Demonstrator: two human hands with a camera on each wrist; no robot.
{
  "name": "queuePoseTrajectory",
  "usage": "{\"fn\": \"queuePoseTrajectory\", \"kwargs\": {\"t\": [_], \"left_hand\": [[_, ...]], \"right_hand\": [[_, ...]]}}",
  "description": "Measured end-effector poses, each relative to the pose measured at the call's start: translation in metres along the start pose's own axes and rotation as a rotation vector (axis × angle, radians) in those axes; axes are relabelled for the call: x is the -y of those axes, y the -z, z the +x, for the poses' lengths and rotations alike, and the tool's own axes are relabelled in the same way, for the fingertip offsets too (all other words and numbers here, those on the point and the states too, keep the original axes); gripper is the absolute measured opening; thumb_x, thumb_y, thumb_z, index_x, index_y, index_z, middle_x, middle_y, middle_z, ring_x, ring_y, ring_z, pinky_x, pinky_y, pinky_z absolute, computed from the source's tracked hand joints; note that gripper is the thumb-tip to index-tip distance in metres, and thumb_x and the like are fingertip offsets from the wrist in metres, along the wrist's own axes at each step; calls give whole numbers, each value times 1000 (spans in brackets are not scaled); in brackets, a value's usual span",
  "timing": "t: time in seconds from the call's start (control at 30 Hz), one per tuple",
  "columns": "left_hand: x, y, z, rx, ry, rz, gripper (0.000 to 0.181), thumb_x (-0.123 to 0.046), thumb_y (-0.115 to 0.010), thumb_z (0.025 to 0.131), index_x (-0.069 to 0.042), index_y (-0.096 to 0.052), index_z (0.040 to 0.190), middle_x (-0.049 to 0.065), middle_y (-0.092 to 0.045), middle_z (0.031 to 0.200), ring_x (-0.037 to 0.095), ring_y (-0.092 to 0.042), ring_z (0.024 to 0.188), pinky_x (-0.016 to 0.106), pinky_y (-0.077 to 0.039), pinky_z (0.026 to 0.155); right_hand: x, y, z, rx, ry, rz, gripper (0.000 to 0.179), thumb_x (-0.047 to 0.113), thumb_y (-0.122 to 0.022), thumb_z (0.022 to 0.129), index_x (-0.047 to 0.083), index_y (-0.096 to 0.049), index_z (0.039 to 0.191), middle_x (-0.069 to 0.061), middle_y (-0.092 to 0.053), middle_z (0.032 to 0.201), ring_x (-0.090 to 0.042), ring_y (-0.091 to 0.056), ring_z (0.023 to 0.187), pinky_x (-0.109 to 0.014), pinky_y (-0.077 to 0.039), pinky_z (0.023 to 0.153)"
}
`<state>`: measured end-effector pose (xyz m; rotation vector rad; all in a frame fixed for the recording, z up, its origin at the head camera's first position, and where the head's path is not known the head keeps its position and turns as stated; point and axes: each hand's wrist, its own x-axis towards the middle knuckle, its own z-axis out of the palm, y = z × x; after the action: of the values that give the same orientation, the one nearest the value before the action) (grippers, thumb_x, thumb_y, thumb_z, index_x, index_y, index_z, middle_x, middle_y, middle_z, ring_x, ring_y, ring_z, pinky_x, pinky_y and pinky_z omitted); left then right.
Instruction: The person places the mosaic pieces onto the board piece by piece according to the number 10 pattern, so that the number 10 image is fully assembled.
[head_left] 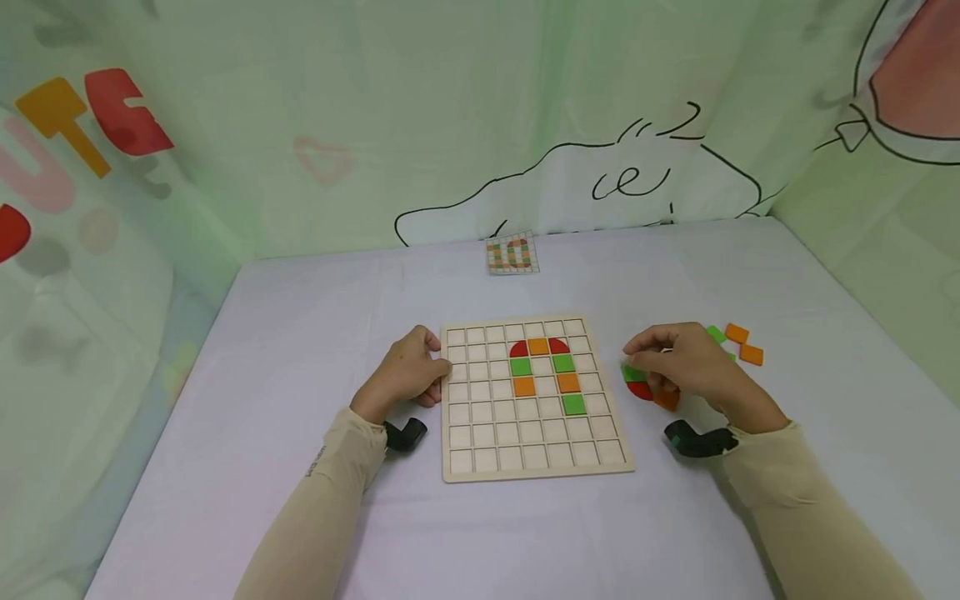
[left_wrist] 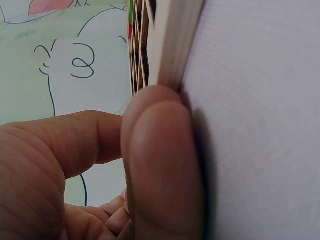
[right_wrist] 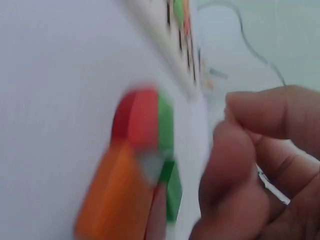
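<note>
A square wooden grid board lies on the table, with red, orange and green tiles set in an arch shape in its upper right part. My left hand rests at the board's left edge; in the left wrist view its fingertips press against the side of the wood. Over a small pile of loose tiles, right of the board, hovers my right hand. Its thumb and index fingertips are close together, with no tile visible between them. A green tile, a red rounded tile and an orange tile show beneath.
Behind the right hand lie more loose tiles, among them an orange tile and a green tile. A small pattern card lies at the table's back edge. Printed curtains surround the white table.
</note>
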<state>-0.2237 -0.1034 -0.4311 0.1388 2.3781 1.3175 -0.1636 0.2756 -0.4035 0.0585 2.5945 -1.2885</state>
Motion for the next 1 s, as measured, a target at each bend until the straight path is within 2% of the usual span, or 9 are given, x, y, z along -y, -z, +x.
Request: {"fn": "queuePoseTrajectory", "kwargs": {"t": [0.17,0.37,0.53,0.73,1.0], "left_hand": [[0,1,0,0,6,7,31,-7,-62,97,-1,-47,123,12,-63,63,17,-62,47,29,-59,47],[0,0,0,-2,2,3,31,-7,-62,97,0,-47,123,12,-63,64,17,-62,47,29,-59,47],[-1,-1,-1,-4,4,3,32,-7,-62,97,-1,-47,123,13,-63,65,17,-62,47,29,-59,46],[-1,-1,-2,-3,-3,1,32,-7,-62,97,0,-47,123,12,-63,65,17,-61,47,29,-59,46],[0,-1,0,-9,-9,10,31,-6,-62,96,0,-47,123,12,-63,64,16,-61,46,29,-59,46]], "right_hand": [[-11,7,0,-3,-62,-53,34,19,-72,96,-3,-67,122,-4,-63,75,-18,-57,67,-27,-50,57],[-11,3,2,43,-68,-107,38,20,-76,92,-4,-68,120,-1,-63,71,-18,-57,66,-28,-47,57],[-7,2,1,47,-67,-171,31,22,-77,91,-2,-72,111,-1,-65,74,-19,-58,68,-29,-49,58],[0,1,-1,63,-79,-210,20,19,-75,89,2,-73,100,-2,-64,80,-20,-54,72,-29,-45,58],[0,-3,-4,11,-59,-241,18,22,-78,87,6,-72,94,0,-63,79,-19,-52,71,-29,-42,55]]}}
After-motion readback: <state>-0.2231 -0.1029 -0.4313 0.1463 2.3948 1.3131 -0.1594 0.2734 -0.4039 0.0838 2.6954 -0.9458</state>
